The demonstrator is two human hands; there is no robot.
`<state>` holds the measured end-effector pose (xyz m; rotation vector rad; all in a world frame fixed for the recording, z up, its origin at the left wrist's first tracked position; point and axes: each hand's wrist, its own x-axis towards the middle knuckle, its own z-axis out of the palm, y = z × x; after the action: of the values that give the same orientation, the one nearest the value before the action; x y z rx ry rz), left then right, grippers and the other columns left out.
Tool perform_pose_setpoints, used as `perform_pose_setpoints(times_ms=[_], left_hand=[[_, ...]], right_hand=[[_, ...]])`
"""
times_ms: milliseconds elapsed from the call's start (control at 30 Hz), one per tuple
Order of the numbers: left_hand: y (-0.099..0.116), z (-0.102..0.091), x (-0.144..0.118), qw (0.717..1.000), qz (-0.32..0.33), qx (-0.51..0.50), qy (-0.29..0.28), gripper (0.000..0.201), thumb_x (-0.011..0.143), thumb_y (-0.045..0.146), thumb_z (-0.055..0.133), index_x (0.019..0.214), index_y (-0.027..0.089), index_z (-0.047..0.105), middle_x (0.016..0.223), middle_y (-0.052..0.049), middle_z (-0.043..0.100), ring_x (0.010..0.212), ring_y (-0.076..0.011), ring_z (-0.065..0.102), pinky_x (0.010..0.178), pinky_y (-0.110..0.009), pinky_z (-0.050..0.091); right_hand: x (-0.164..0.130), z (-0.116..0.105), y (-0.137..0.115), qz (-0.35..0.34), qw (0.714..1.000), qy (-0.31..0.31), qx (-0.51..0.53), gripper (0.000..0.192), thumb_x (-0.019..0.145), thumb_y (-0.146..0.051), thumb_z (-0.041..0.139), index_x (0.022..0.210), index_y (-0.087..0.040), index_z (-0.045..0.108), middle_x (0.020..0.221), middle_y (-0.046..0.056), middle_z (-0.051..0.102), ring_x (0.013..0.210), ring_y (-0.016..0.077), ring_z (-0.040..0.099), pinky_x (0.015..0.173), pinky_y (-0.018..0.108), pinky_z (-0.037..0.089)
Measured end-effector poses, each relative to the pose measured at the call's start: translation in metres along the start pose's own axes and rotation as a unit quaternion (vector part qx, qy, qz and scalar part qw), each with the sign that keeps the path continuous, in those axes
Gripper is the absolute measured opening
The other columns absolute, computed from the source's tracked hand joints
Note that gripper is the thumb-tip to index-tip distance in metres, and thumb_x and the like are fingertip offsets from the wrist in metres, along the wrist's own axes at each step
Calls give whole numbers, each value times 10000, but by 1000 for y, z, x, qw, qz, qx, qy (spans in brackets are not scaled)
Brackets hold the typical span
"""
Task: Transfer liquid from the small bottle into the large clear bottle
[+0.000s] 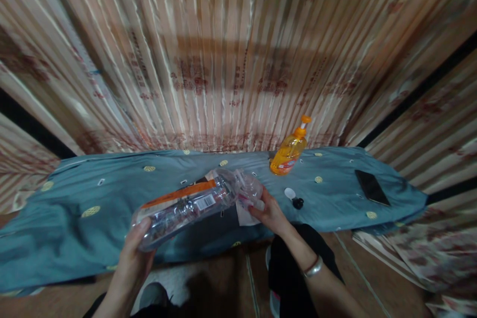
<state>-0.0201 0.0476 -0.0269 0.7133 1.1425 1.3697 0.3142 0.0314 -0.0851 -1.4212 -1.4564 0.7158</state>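
We are gripping the base of a large clear plastic bottle (186, 206) with our left hand (132, 253), fingers wrapped around it, holding it nearly flat above the near edge of the bench (74, 238). Our right hand (270, 213), a silver bangle (312, 268) on its wrist, is clasping a smaller clear plastic container (249, 190) at the bottle's mouth. Beyond, on the blue patterned cloth, an orange pump bottle (288, 151) is leaning, a small white cap (289, 193) and black cap (297, 203) are lying near it, and a dark phone (371, 187) is resting farther right.
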Motion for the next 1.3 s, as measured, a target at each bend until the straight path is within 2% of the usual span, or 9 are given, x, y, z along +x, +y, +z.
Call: perform_pose_setpoints(times_ms=[133, 300, 467, 667, 867, 1000, 1133, 1300], left_hand=[[5, 5, -4, 1000, 17, -1, -1, 545, 478, 584, 996, 777, 196, 756, 716, -38, 763, 861, -325, 788, 701, -345, 673], [11, 15, -15, 999, 49, -13, 11, 626, 547, 560, 979, 1036, 237, 759, 956, -36, 819, 1067, -340, 771, 845, -370, 670], [13, 16, -18, 998, 55, -12, 27, 656, 526, 565, 987, 1050, 240, 763, 992, -37, 816, 1127, -335, 752, 896, -349, 656], [10, 10, -14, 998, 60, -7, 31, 672, 524, 557, 982, 1088, 259, 770, 1017, -39, 813, 1131, -346, 748, 889, -360, 662], [7, -4, -7, 999, 47, -4, 22, 699, 517, 547, 989, 1110, 255, 762, 1011, -48, 811, 1086, -348, 763, 885, -378, 665], [8, -13, -3, 999, 39, 5, 14, 712, 513, 533, 994, 1122, 252, 754, 1021, -59, 808, 1063, -347, 764, 871, -383, 663], [9, -15, -2, 999, 48, 18, 14, 721, 520, 536, 993, 1136, 254, 748, 1036, -55, 799, 1067, -320, 749, 846, -329, 645], [10, -5, -8, 997, 74, 24, 26, 750, 537, 568, 979, 1190, 282, 746, 1173, -21, 768, 1175, -266, 691, 884, -222, 587]], right_hand=[[-1, 1, -2, -1, 1000, 12, -14, 650, 781, -220, 685, 1420, -225, 568, 1297, 91, 787, 1195, 304, 752, 1069, 459, 585], [0, 1, -3, 6, 1000, 9, -17, 654, 795, -246, 684, 1435, -221, 553, 1276, 97, 794, 1176, 308, 764, 1058, 457, 594], [1, 4, -2, -6, 1000, 11, -16, 659, 801, -238, 693, 1445, -228, 554, 1300, 97, 789, 1210, 307, 752, 1059, 448, 593], [-1, 5, -1, -11, 999, 24, -35, 661, 819, -250, 687, 1465, -220, 550, 1293, 103, 789, 1183, 310, 762, 1040, 454, 606], [-3, 6, 3, -13, 996, 48, -71, 672, 846, -318, 713, 1489, -211, 548, 1388, 133, 738, 1303, 339, 704, 1154, 520, 536], [-5, 10, 5, -18, 995, 55, -80, 686, 847, -342, 722, 1495, -205, 542, 1432, 153, 711, 1332, 360, 686, 1166, 550, 525], [-4, 12, 4, -27, 996, 53, -71, 717, 832, -322, 724, 1513, -226, 521, 1496, 139, 673, 1392, 354, 645, 1189, 560, 504], [-3, 13, 2, -19, 997, 54, -56, 662, 832, -297, 717, 1471, -234, 560, 1409, 128, 731, 1307, 335, 702, 1142, 522, 545]])
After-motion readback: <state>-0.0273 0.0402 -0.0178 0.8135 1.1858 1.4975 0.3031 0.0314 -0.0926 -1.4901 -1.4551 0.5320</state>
